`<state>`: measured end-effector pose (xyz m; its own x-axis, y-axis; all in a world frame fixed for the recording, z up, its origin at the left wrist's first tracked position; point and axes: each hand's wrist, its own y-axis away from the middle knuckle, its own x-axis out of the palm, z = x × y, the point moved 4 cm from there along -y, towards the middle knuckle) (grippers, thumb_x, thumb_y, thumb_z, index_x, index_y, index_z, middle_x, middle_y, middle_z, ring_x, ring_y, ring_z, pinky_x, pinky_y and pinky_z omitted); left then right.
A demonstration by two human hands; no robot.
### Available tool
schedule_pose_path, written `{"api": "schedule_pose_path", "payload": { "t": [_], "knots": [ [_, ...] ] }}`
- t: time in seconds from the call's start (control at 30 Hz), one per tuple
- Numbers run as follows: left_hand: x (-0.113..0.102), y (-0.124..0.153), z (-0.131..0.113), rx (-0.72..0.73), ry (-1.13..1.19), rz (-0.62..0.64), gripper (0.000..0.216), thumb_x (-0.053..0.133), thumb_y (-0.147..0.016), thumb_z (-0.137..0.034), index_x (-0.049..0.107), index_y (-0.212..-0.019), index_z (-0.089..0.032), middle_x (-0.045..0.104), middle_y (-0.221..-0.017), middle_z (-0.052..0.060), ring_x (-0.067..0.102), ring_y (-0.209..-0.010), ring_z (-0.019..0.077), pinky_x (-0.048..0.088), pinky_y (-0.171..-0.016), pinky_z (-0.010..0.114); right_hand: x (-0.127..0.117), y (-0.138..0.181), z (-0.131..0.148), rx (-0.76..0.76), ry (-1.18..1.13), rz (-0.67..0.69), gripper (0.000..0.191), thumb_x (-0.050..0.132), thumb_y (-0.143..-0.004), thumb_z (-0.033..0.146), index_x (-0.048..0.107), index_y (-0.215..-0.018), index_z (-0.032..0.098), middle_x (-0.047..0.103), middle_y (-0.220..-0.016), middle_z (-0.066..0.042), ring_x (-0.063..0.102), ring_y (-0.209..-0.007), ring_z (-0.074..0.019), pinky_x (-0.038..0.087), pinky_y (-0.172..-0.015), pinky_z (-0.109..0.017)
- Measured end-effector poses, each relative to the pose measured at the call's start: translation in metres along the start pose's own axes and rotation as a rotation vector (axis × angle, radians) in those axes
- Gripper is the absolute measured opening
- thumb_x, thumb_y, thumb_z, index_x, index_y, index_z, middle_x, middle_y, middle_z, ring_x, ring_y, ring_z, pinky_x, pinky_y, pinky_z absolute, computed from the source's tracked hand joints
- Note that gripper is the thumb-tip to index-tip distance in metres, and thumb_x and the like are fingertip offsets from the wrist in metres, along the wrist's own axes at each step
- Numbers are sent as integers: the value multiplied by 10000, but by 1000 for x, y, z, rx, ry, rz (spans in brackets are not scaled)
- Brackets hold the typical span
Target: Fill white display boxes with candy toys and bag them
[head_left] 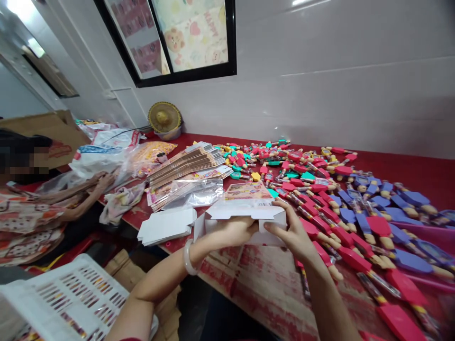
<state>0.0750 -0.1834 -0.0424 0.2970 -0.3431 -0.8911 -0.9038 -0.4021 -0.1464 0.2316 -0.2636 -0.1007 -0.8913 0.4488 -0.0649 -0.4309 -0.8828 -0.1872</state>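
Note:
A white folding cardboard box [245, 209] lies on its side at the table's front, its open end and flaps toward me. My left hand [231, 232], with a pale bangle at the wrist, reaches into that opening; its fingertips are hidden, so I cannot make out whether they hold anything. My right hand [289, 229] grips the box's right edge, thumb in front and fingers behind. Just beyond the box lies a printed card sheet [248, 190]. To the left is a stack of flat white cartons [167, 226].
Many red, blue and green paddle-shaped pieces with clear tubes [322, 199] cover the right side. A stack of printed cardboard [188, 166] stands behind the white cartons. At lower left is a white plastic basket [80, 289]. Another person [31, 213] works at far left.

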Motion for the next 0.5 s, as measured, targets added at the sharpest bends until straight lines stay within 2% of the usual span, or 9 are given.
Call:
{"api": "schedule_pose_path", "payload": {
  "t": [0.1, 0.17, 0.23, 0.27, 0.3, 0.37, 0.43, 0.5],
  "knots": [
    [-24, 41, -22, 47, -62, -135, 343, 508, -1001, -235, 640, -1317, -214, 723, -1229, 105, 690, -1113, 259, 575, -945, 384, -3, 1, -4, 29, -75, -131, 651, 857, -695, 533, 610, -1227, 251, 596, -1388, -97, 602, -1187, -307, 548, -935, -422],
    [-52, 78, -21, 72, 55, -341, 374, 529, -1004, -240, 616, -1367, -270, 709, -1267, 84, 676, -1155, 248, 553, -1003, 401, -10, 2, -7, 52, -114, -205, 661, 843, -714, 549, 593, -1249, 254, 621, -1344, -96, 623, -1117, -294, 558, -869, -390],
    [-82, 112, 4, -40, 245, -745, 347, 537, -1007, -243, 637, -1334, -302, 726, -1219, 56, 672, -1168, 223, 508, -1073, 402, -17, 3, -9, 58, -123, -240, 665, 829, -735, 550, 574, -1276, 259, 628, -1330, -94, 630, -1091, -289, 556, -861, -393],
    [-90, 123, 23, -120, 325, -899, 383, 602, -981, -294, 616, -1363, -303, 718, -1240, 58, 649, -1215, 233, 466, -1122, 421, -19, 3, -9, 48, -112, -249, 653, 822, -745, 548, 572, -1276, 260, 618, -1349, -96, 626, -1109, -293, 551, -887, -407],
    [-88, 123, 42, -180, 425, -852, 506, 707, -911, -367, 592, -1399, -302, 686, -1318, 73, 603, -1294, 261, 428, -1159, 437, -20, 4, -9, 31, -89, -259, 636, 813, -754, 546, 576, -1269, 259, 602, -1377, -99, 612, -1152, -300, 536, -934, -425],
    [-70, 108, 71, -255, 671, -555, 827, 851, -735, -514, 540, -1466, -285, 568, -1490, 116, 481, -1425, 334, 367, -1203, 463, -16, 7, -7, -8, -28, -269, 593, 790, -777, 547, 585, -1250, 254, 574, -1421, -107, 569, -1246, -313, 485, -1032, -458],
    [-46, 89, 82, -274, 887, -330, 988, 864, -663, -603, 487, -1513, -267, 476, -1572, 135, 416, -1465, 385, 356, -1203, 482, -9, 11, -6, -24, 32, -277, 575, 751, -813, 553, 572, -1268, 251, 574, -1420, -118, 558, -1268, -312, 459, -1063, -473],
    [-30, 73, 80, -291, 935, -343, 884, 826, -720, -581, 507, -1478, -255, 442, -1597, 127, 381, -1488, 375, 319, -1219, 473, -1, 17, -4, -32, 77, -297, 579, 699, -856, 560, 534, -1313, 244, 584, -1399, -131, 574, -1242, -302, 465, -1054, -475]
  ]
}}
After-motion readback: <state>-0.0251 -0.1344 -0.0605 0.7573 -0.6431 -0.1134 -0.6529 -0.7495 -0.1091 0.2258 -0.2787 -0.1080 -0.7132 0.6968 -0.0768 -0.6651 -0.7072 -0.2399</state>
